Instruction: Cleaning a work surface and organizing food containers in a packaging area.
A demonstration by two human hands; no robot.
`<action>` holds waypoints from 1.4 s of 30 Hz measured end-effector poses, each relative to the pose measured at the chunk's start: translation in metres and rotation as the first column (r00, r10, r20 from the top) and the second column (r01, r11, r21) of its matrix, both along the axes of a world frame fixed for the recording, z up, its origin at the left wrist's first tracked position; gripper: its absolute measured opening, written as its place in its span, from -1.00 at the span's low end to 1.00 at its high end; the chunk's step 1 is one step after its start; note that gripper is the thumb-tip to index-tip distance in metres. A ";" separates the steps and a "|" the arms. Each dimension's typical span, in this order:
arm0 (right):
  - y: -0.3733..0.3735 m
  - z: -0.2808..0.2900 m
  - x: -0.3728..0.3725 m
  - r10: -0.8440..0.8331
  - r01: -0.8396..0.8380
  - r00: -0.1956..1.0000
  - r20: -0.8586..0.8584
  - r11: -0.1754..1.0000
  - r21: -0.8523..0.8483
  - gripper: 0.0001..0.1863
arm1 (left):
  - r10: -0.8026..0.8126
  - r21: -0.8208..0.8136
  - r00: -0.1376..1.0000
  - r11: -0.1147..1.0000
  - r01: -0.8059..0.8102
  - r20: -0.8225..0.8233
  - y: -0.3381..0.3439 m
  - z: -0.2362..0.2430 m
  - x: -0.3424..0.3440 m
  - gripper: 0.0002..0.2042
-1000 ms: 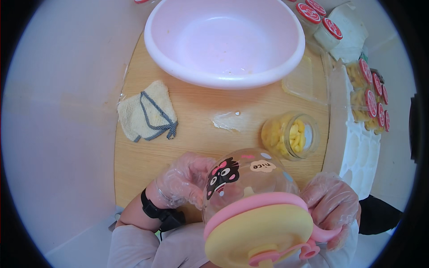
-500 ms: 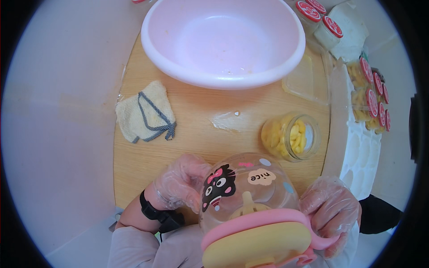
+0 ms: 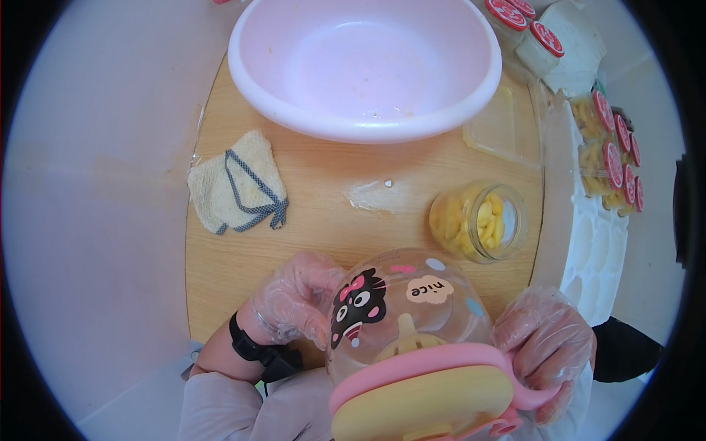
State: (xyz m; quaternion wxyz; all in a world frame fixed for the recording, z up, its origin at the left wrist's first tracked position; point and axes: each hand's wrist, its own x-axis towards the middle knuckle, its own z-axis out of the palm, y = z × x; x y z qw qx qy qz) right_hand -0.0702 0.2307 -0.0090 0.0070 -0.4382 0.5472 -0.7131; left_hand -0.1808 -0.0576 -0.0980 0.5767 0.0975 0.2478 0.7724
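Note:
A clear, round-bodied drinking bottle (image 3: 412,323) with a pink collar, a yellow lid and cartoon stickers is tilted towards me at the lower middle, its base turned away. A pale straw piece shows inside it. My right hand (image 3: 543,345), in a clear plastic glove, is closed round the pink handle at the bottle's right side. Against the left side of the bottle, my gloved left hand (image 3: 298,298) grips with bent fingers, some of them hidden behind it. Beyond the bottle, to the right, an open glass jar (image 3: 448,220) of yellow fruit pieces lies or leans with its mouth facing right.
A large pale pink basin (image 3: 360,130) occupies the far side of the wooden table (image 3: 316,198). A cream cloth (image 3: 254,176) with checked trim lies at left, a wet patch (image 3: 371,197) mid-table. Right are a clear tray (image 3: 504,128), a white moulded tray (image 3: 588,257) and red-lidded jars (image 3: 614,165).
Almost nothing differs. The whole view has shifted very slightly; both hands keep the same hold on the drinking bottle.

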 end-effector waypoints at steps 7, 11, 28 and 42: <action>0.000 0.000 0.002 -0.007 0.007 1.000 0.018 1.000 0.007 -0.75 | 0.022 -0.003 1.000 1.000 -0.022 -0.013 0.001 0.002 0.000 -0.49; 0.000 0.000 0.002 -0.011 0.010 1.000 0.025 1.000 0.017 -0.74 | 0.017 -0.007 1.000 1.000 -0.017 0.024 0.001 0.001 0.000 -0.51; -0.001 0.010 0.010 -0.224 0.187 0.957 0.184 0.962 0.199 -0.73 | -0.080 -0.203 0.989 0.978 0.053 -0.124 -0.012 -0.005 -0.003 -0.40; 0.004 -0.001 0.010 -0.282 0.246 0.902 0.326 0.958 0.148 -0.69 | 0.062 -0.221 0.994 0.972 -0.082 -0.096 0.006 0.012 -0.001 -0.77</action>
